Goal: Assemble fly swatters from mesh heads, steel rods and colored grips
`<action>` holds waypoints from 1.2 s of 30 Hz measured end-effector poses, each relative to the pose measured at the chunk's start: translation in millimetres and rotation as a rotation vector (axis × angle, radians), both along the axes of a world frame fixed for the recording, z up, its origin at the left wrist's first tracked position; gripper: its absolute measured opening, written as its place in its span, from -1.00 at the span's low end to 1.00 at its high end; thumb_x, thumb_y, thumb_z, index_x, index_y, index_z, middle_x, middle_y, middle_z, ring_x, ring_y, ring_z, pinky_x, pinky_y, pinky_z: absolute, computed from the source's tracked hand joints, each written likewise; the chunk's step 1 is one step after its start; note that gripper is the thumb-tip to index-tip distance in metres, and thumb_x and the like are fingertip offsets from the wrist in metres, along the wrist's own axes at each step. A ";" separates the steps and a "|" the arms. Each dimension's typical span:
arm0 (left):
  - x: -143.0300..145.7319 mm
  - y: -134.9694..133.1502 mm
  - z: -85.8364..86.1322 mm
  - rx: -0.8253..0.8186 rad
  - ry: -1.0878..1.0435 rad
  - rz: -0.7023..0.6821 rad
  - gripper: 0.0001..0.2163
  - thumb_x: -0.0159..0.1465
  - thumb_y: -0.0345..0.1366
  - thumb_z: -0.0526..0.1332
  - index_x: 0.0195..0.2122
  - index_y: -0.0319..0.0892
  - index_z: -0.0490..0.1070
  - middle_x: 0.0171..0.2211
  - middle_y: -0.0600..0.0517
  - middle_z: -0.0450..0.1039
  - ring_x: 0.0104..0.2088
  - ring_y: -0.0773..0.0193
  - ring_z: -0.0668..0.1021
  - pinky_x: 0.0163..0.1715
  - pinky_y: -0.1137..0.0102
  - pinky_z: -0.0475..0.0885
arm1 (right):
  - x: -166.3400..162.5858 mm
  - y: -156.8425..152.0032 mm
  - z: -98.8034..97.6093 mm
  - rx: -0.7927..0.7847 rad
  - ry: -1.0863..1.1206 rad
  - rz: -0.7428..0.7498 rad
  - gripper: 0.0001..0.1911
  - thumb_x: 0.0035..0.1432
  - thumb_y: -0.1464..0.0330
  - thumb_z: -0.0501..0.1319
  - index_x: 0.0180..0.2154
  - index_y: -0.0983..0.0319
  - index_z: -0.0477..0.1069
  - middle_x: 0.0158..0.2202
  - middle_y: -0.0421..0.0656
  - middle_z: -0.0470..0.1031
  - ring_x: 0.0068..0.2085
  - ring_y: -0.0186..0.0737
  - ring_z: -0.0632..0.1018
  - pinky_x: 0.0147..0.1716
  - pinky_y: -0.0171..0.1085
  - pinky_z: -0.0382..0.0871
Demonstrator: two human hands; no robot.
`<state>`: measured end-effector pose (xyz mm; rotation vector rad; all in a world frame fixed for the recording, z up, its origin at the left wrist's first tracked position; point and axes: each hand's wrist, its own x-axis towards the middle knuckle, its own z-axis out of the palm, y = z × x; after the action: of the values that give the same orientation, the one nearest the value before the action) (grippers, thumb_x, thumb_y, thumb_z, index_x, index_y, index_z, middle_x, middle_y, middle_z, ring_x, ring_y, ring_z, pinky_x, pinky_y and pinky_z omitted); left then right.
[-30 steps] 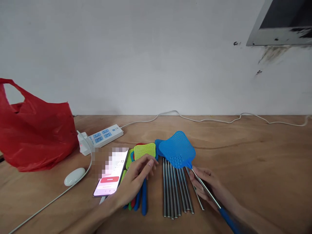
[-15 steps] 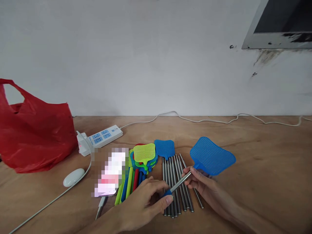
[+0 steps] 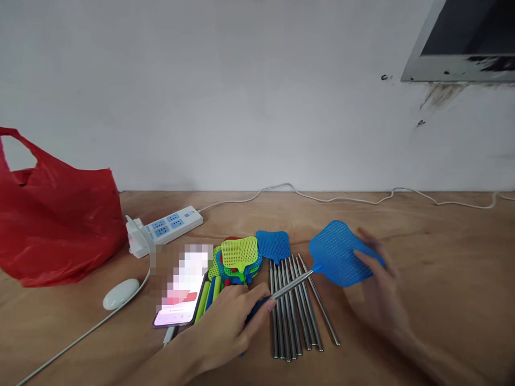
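A blue fly swatter (image 3: 338,254) with a metal rod is held above the table. My left hand (image 3: 225,321) is closed around its dark blue grip, at the rod's lower end. At the swatter's mesh head, my right hand (image 3: 384,292), partly blurred, pinches the right edge, with fingers in front and behind. Beneath the swatter lies a row of loose metal rods (image 3: 287,321). Several swatter heads, with a yellow-green one (image 3: 240,253) on top and a blue one (image 3: 274,245) beside it, are behind my left hand. Coloured grip tubes (image 3: 203,300) are partly hidden by that hand.
A lit phone (image 3: 181,297), partly pixelated, lies left of the tubes with a cable attached. Farther left are a white mouse-shaped object (image 3: 121,294), a power strip (image 3: 173,224) and a red plastic bag (image 3: 60,220). A white cord (image 3: 341,199) runs along the wall.
My right hand has moved from the rod, near the neck, up to the mesh head's right edge. My left hand has shifted slightly left and up with the grip.
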<state>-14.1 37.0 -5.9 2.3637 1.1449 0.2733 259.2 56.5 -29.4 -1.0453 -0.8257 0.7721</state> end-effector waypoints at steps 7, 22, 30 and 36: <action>-1.3 -1.4 5.0 0.062 0.151 -0.031 -0.64 0.53 -0.11 -0.19 -0.20 -0.11 0.32 -0.34 -0.01 0.42 -0.31 0.08 0.50 -0.28 0.25 0.32 | 22.5 -15.4 72.5 0.348 -1.309 0.172 -0.61 0.31 0.30 0.17 0.16 0.03 0.36 0.22 -0.10 0.40 0.21 0.06 0.40 0.15 0.11 0.28; -6.5 -7.7 19.3 0.175 0.402 -0.221 -0.62 0.55 -0.09 -0.21 -0.17 -0.12 0.32 -0.39 0.00 0.50 -0.42 0.07 0.52 -0.48 0.30 0.18 | -19.0 -11.7 38.9 0.682 -2.026 0.369 -0.78 0.24 0.25 0.33 -0.43 0.19 0.47 -0.49 -0.21 0.55 -0.31 -0.09 0.53 -0.19 -0.11 0.32; -0.6 -11.6 4.7 0.296 0.469 -0.264 -0.65 0.56 -0.21 -0.20 -0.21 -0.11 0.33 -0.48 0.02 0.50 -0.55 0.08 0.50 -0.59 0.30 -0.01 | -32.2 -21.6 18.0 0.630 -1.988 0.490 -0.79 0.25 0.28 0.31 -0.42 0.21 0.45 -0.53 -0.24 0.52 -0.40 -0.15 0.48 -0.27 -0.13 0.26; -22.8 -7.2 4.3 0.266 0.391 -0.163 -0.51 0.56 -0.15 -0.33 -0.29 -0.11 0.34 -0.45 -0.01 0.51 -0.54 0.10 0.52 -0.57 0.32 0.12 | 8.3 -6.6 29.9 0.513 -1.934 0.496 -0.83 0.13 0.45 0.33 -0.44 0.18 0.38 -0.47 -0.23 0.54 -0.26 -0.08 0.47 -0.16 -0.10 0.20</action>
<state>-36.9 29.7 -1.6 2.8157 1.1304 -0.1074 267.5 49.9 0.5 -0.8689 -2.7875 -0.3915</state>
